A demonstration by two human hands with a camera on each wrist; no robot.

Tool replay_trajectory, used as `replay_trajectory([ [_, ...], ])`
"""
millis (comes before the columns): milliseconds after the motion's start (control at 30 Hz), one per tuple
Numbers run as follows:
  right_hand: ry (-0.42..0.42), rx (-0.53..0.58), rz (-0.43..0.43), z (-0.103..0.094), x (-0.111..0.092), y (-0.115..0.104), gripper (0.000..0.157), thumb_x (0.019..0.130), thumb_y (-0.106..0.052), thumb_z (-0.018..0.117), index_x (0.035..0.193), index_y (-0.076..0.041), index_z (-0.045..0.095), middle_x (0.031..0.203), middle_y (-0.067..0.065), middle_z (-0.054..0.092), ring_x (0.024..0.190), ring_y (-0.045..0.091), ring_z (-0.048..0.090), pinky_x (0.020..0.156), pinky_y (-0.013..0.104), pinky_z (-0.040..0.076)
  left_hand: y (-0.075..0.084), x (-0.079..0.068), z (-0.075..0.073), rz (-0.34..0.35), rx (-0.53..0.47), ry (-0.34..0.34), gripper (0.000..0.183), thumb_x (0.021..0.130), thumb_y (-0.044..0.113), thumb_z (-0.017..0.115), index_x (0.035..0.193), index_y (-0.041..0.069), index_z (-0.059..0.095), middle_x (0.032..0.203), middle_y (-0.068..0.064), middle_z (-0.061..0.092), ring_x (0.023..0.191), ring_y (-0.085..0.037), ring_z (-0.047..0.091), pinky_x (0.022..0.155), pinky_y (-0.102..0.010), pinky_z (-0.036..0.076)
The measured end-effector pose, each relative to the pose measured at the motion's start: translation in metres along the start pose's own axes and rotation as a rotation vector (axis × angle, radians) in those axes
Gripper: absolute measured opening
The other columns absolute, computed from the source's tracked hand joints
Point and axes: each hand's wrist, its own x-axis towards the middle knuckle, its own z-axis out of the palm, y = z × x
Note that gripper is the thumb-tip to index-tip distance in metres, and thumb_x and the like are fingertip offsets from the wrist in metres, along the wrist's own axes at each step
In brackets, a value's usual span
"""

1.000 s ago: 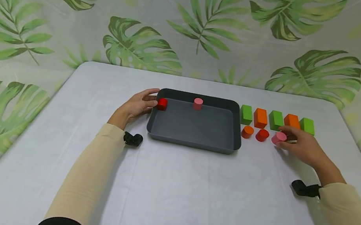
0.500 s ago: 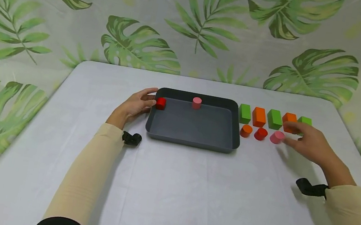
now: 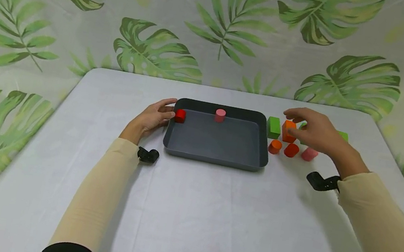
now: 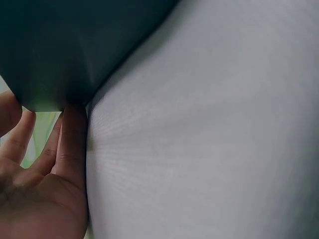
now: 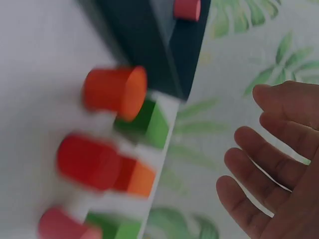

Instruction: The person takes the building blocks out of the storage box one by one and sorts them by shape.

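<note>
My left hand (image 3: 150, 118) rests against the left end of a dark grey tray (image 3: 218, 146), its fingers touching the outer wall in the left wrist view. A small red block (image 3: 180, 116) lies inside near those fingertips, and a pink cylinder (image 3: 220, 115) stands by the back wall. Over the row of blocks hovers my right hand (image 3: 315, 129), fingers spread and holding nothing in the right wrist view. Below it are a green block (image 3: 274, 128), an orange block (image 3: 288, 132) and others partly covered by the hand.
In front of the blocks stand an orange cylinder (image 3: 275, 146), a red cylinder (image 3: 291, 150) and a pink cylinder (image 3: 309, 154), right of the tray. A white cloth covers the table (image 3: 187, 213). Behind hangs a leaf-patterned curtain (image 3: 243, 70).
My right hand has left the front pink cylinder, which stays in place, and moved left and upward over the blocks. My left hand has stayed at the tray.
</note>
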Motion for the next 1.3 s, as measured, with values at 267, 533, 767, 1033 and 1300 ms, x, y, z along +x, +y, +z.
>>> replay_trajectory([
  [267, -0.083, -0.016, -0.092, 0.015, 0.048, -0.044, 0.043, 0.094, -0.013, 0.064, 0.135, -0.002, 0.057, 0.134, 0.02, 0.06, 0.121, 0.036, 0.058, 0.101, 0.054, 0.049, 0.001, -0.001, 0.001, -0.009, -0.003, 0.001, 0.06, 0.102, 0.006, 0.052, 0.156, 0.023, 0.033, 0.162, -0.011, 0.032, 0.146, -0.026, 0.039, 0.123, -0.044, 0.031],
  [533, -0.177, -0.133, -0.138, 0.044, 0.094, -0.077, 0.044, 0.09, -0.008, 0.063, 0.133, -0.001, 0.059, 0.13, 0.022, 0.063, 0.121, 0.037, 0.059, 0.105, 0.052, 0.048, -0.002, 0.001, -0.001, -0.009, 0.001, 0.025, 0.059, 0.102, 0.006, 0.053, 0.155, 0.023, 0.035, 0.161, -0.011, 0.034, 0.145, -0.026, 0.041, 0.122, -0.044, 0.032],
  [767, -0.206, -0.176, -0.159, 0.067, 0.11, -0.092, 0.04, 0.088, -0.006, 0.061, 0.128, -0.002, 0.063, 0.121, 0.018, 0.067, 0.109, 0.032, 0.061, 0.097, 0.048, 0.05, -0.002, -0.001, 0.001, 0.008, 0.008, 0.011, 0.059, 0.101, 0.006, 0.053, 0.155, 0.021, 0.035, 0.16, -0.013, 0.036, 0.145, -0.027, 0.041, 0.122, -0.044, 0.032],
  [1033, -0.269, -0.214, -0.142, 0.082, 0.116, -0.097, 0.043, 0.089, -0.008, 0.062, 0.131, 0.001, 0.06, 0.123, 0.021, 0.062, 0.113, 0.033, 0.057, 0.098, 0.046, 0.05, -0.001, -0.002, 0.003, 0.004, 0.003, 0.014, 0.059, 0.101, 0.007, 0.054, 0.155, 0.022, 0.036, 0.157, -0.013, 0.04, 0.143, -0.027, 0.043, 0.122, -0.042, 0.033],
  [1300, -0.197, -0.07, -0.154, 0.089, 0.122, -0.095, 0.024, 0.09, -0.002, 0.059, 0.114, 0.0, 0.065, 0.111, 0.019, 0.066, 0.098, 0.03, 0.058, 0.09, 0.044, 0.05, 0.0, -0.002, 0.001, 0.004, -0.004, 0.031, 0.059, 0.101, 0.006, 0.055, 0.154, 0.022, 0.036, 0.157, -0.012, 0.041, 0.142, -0.027, 0.044, 0.121, -0.042, 0.035],
])
